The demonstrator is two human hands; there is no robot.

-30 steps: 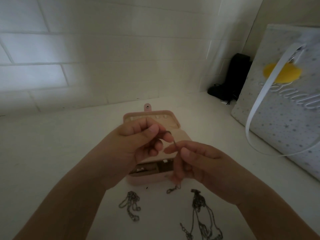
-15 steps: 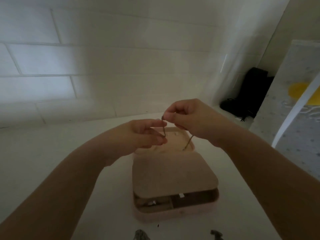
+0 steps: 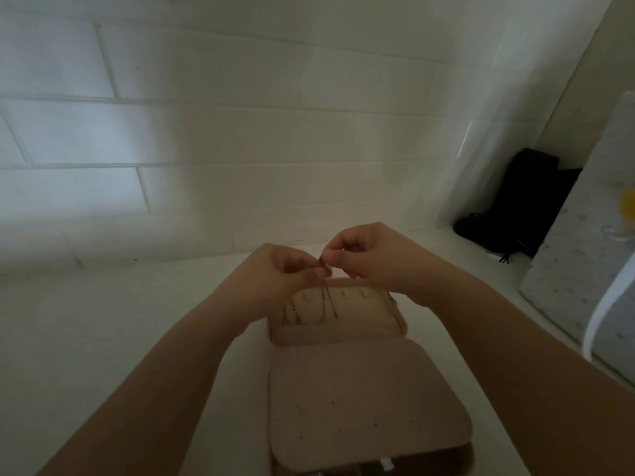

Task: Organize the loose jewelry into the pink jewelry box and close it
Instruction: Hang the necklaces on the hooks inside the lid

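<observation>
Head view, looking down along both my forearms: nearest to me lies the pink jewelry box (image 3: 364,400), open on the white tabletop (image 3: 103,338). A flat inner panel covers most of its near half, dotted with small holes, and at the bottom edge of the frame a dark slot of the compartments under it just shows. Beyond the panel the lid (image 3: 343,333) lies back, its inner face turned up, with a row of small hooks along the far edge. A thin chain necklace (image 3: 326,304) hangs in strands down over that inner face.

Above the lid my two hands meet. My left hand (image 3: 275,280) has its fingers curled, the grip pinching the top of the chain between thumb and fingertip. My right hand (image 3: 371,262) does likewise from the other side, fingers curled, pinching the same end of the chain just beside the left fingertips.

Farther off, to the right, a grey speckled gift bag (image 3: 591,262) with a white ribbon handle stands on the tabletop. Behind it in the corner sits a black pouch (image 3: 522,207) against the white tiled wall (image 3: 240,132).
</observation>
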